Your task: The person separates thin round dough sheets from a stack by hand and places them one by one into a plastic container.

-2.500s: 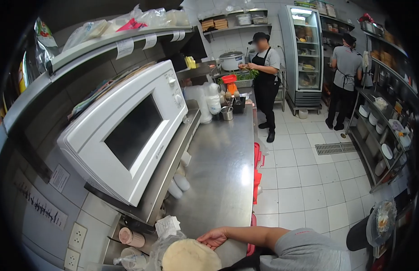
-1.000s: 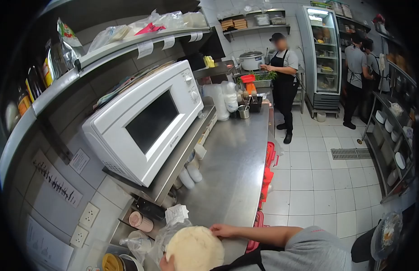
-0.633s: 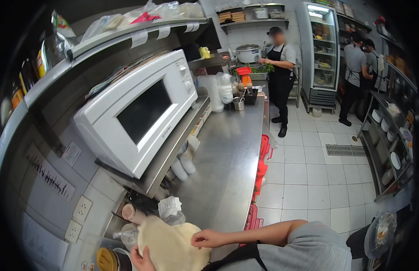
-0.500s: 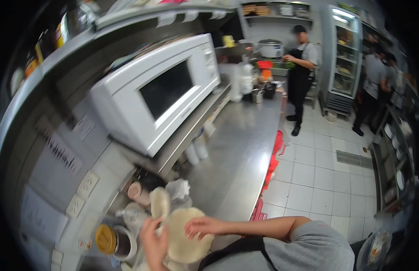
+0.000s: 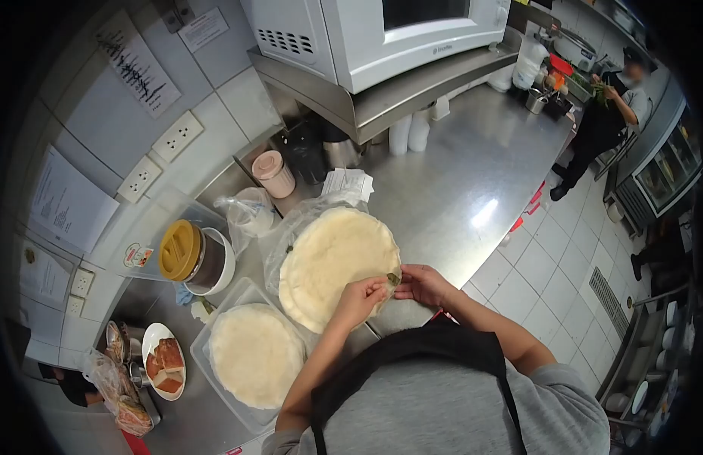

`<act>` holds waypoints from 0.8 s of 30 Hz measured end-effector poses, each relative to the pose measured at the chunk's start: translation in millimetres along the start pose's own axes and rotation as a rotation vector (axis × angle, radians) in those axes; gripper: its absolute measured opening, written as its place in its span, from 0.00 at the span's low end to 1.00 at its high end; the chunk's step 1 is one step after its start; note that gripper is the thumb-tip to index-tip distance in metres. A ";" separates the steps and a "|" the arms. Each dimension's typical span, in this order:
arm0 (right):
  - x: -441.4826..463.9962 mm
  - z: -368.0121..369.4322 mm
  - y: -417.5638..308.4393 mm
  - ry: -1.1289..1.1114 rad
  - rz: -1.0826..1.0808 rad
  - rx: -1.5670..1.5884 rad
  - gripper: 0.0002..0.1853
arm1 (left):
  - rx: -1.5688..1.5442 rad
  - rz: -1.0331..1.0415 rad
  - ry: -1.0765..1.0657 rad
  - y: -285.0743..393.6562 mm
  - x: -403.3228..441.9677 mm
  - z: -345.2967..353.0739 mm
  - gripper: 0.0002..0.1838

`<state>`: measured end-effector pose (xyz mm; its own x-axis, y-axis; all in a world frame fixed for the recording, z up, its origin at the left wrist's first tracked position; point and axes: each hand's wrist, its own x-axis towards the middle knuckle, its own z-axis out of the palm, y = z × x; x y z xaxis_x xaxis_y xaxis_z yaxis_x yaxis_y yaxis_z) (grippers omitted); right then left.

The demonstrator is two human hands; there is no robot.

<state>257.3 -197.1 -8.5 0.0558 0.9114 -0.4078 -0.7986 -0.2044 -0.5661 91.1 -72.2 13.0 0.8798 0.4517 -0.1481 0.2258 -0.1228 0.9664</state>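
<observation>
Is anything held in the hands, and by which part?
The left hand and right hand seem to pinch a small dark piece at the edge of a dough round; which part cannot be told.

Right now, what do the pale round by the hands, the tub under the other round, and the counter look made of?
Pale round: likely raw dough; matte, cream, uneven surface.
Tub: probably plastic; smooth, translucent walls.
Counter: metal, likely stainless steel; grey satin finish, blurred bright reflections.
</observation>
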 end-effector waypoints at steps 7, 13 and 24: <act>-0.1 -5.3 3.2 -0.009 -0.054 -0.144 0.16 | 0.571 0.046 0.118 32.7 1.6 14.2 0.22; 1.1 -6.6 3.8 -0.044 -0.080 -0.163 0.19 | 0.543 0.118 0.191 17.8 -0.3 16.2 0.25; -1.1 -9.0 10.9 -0.003 -0.143 -0.241 0.15 | 0.511 0.088 0.303 15.5 3.2 24.2 0.17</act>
<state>253.9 -203.6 -20.7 0.1554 0.9383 -0.3090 -0.6173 -0.1520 -0.7719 107.5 -94.0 22.5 0.7630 0.6430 0.0663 0.3963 -0.5463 0.7379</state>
